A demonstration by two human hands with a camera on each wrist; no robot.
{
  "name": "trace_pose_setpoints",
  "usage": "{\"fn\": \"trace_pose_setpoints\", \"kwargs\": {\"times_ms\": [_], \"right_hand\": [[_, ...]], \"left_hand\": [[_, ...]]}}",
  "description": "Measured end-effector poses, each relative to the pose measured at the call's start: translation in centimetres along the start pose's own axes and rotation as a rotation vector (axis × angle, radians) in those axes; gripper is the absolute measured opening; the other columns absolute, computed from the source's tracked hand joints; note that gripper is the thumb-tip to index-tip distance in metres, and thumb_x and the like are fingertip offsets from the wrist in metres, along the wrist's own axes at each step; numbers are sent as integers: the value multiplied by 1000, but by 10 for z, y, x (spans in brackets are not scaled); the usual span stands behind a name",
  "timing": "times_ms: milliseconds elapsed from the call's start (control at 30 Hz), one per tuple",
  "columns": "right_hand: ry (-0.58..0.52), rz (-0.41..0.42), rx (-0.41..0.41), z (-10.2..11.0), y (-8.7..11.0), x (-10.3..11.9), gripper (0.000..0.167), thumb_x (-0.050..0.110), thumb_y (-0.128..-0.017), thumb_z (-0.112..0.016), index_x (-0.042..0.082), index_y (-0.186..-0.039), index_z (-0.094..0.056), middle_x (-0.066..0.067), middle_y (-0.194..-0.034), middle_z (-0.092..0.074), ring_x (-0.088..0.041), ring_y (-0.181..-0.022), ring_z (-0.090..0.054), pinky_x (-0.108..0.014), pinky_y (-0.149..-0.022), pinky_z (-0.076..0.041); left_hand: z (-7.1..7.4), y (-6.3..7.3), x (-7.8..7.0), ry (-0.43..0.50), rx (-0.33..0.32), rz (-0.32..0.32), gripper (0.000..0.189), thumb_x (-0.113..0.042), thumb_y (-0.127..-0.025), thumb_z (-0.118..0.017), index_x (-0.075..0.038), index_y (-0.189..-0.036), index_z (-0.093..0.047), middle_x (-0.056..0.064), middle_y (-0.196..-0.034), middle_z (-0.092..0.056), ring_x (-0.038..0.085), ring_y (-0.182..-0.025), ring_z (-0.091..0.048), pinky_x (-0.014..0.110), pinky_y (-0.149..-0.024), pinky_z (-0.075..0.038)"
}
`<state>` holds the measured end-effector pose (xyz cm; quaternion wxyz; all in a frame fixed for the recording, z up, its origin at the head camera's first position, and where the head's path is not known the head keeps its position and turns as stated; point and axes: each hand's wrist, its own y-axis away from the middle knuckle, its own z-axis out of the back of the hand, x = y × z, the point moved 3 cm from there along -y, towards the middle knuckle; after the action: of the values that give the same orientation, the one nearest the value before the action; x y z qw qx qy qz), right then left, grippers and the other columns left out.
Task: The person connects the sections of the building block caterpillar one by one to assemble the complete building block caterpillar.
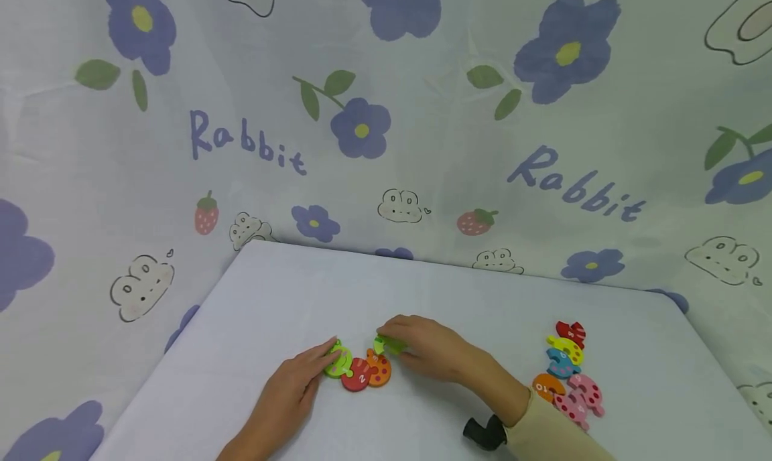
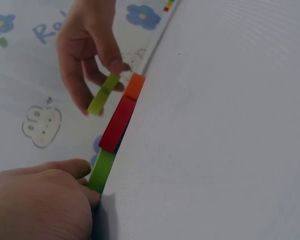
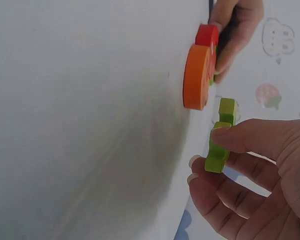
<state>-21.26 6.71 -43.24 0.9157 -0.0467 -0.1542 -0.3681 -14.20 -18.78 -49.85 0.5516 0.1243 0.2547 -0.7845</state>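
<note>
My left hand (image 1: 291,388) holds the edge of a light green puzzle piece with a smiling face (image 1: 339,363), its fingertips at the left side. Joined to that piece is a red puzzle piece numbered 2 (image 1: 356,375), followed by a spotted orange puzzle piece (image 1: 379,370). Between thumb and fingers, my right hand (image 1: 429,347) pinches a yellow-green puzzle piece (image 3: 219,145). This piece is raised off the table just beyond the orange one, apart from it. The right fingers cover part of it in the head view.
At the right lies a group of loose puzzle pieces: red, yellow (image 1: 567,348), blue (image 1: 563,363), orange (image 1: 547,386) and pink (image 1: 586,390). A black object (image 1: 484,434) is beside the right sleeve. The white table (image 1: 289,287) meets a patterned cloth (image 1: 422,112) behind.
</note>
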Motion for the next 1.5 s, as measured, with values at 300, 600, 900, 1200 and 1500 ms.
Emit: {"fn": "trace_pose_setpoints", "kwargs": {"times_ms": [300, 600, 900, 1200, 1500], "right_hand": [[-15, 48, 34, -5, -26, 6, 47, 16, -97, -77, 22, -142, -67, 9, -140, -65, -13, -130, -59, -33, -109, -50], [14, 45, 53, -7, -33, 5, 47, 15, -97, -77, 24, -143, -67, 7, -141, -65, -15, -130, -60, -33, -107, -51], [25, 59, 40, -9, -31, 4, 48, 15, -97, -77, 23, -143, -67, 7, -140, -65, -15, -130, -60, -32, -108, -51], [39, -6, 16, -9, -24, -5, 47, 17, -96, -78, 19, -142, -67, 3, -136, -66, -16, -125, -62, -34, -105, -53], [75, -121, 0, -10, -1, -22, 49, 15, -93, -79, 15, -140, -66, -3, -131, -67, -20, -119, -62, -37, -101, -56]], "left_hand": [[3, -7, 3, 24, 20, -4, 46, -3, -98, -73, -22, -139, -70, -13, -155, -53, 17, -133, -58, 45, -105, -53], [3, -11, 4, -2, -9, -29, 47, -2, -96, -74, -22, -138, -70, -13, -154, -54, 19, -131, -60, 46, -104, -54], [1, -10, 6, -8, 10, -6, 47, -3, -97, -74, -24, -139, -70, -15, -155, -52, 17, -133, -57, 44, -107, -52], [0, -8, 1, -2, -66, -55, 48, 3, -93, -77, -19, -135, -73, -12, -152, -57, 17, -130, -60, 43, -103, -54], [-2, -2, 1, 7, -53, -28, 47, 2, -94, -75, -20, -136, -72, -12, -152, -56, 15, -132, -59, 42, -106, -53]]}}
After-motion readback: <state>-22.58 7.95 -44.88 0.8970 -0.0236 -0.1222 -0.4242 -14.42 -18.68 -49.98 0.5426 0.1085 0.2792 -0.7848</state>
